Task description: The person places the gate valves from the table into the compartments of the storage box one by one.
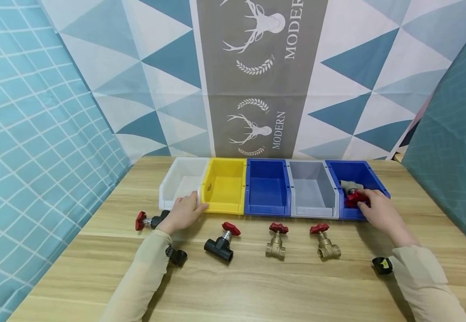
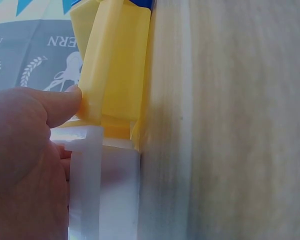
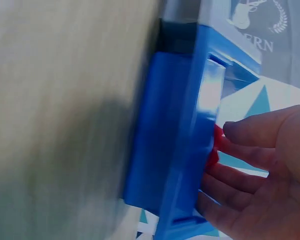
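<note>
In the head view my right hand point(image 1: 383, 214) reaches into the far-right blue bin point(image 1: 363, 166). Thumb and fingers hold the red handwheel of a valve point(image 1: 352, 200); a pale pipe fitting point(image 1: 350, 185) shows just behind it. The right wrist view has the handwheel point(image 3: 214, 147) at the fingertips, mostly hidden by the bin's front wall. My left hand point(image 1: 182, 213) rests where the white bin point(image 1: 167, 185) meets the yellow bin point(image 1: 224, 208). Its thumb touches the yellow rim point(image 2: 92, 95), while the other fingers lie behind the white bin's front wall point(image 2: 85, 190).
A blue bin point(image 1: 268, 208) and a grey bin point(image 1: 312, 211) stand mid-row. Before the row lie a black valve point(image 1: 220, 246), two brass valves, one point(image 1: 275, 246) and another point(image 1: 327, 248), plus another black valve point(image 1: 154, 221) partly behind my left hand. Patterned cloth point(image 1: 164, 67) hangs behind the table.
</note>
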Demonstrator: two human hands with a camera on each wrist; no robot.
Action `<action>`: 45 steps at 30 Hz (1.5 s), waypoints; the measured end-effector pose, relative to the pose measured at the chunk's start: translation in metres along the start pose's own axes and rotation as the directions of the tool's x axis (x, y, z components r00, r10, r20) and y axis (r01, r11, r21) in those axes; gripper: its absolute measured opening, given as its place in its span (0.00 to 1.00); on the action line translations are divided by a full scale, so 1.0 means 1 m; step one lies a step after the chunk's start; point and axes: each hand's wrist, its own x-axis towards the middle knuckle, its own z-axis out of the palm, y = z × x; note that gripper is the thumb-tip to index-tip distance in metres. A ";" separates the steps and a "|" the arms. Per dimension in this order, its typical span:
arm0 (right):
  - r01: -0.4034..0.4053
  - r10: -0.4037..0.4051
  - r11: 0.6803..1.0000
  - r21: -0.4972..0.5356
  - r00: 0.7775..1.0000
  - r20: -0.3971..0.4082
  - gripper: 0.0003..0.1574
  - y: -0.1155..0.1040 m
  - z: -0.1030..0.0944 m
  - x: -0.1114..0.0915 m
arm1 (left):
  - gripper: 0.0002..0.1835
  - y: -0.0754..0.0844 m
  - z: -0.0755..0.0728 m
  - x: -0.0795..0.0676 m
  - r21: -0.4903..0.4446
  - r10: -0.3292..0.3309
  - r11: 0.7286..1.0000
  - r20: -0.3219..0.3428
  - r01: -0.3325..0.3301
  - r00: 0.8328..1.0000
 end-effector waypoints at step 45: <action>0.115 -0.111 0.992 -0.044 0.990 0.082 0.14 -0.061 -0.024 -0.022 | 0.21 0.001 0.000 -0.001 0.018 0.010 1.000 -0.012 -0.010 1.000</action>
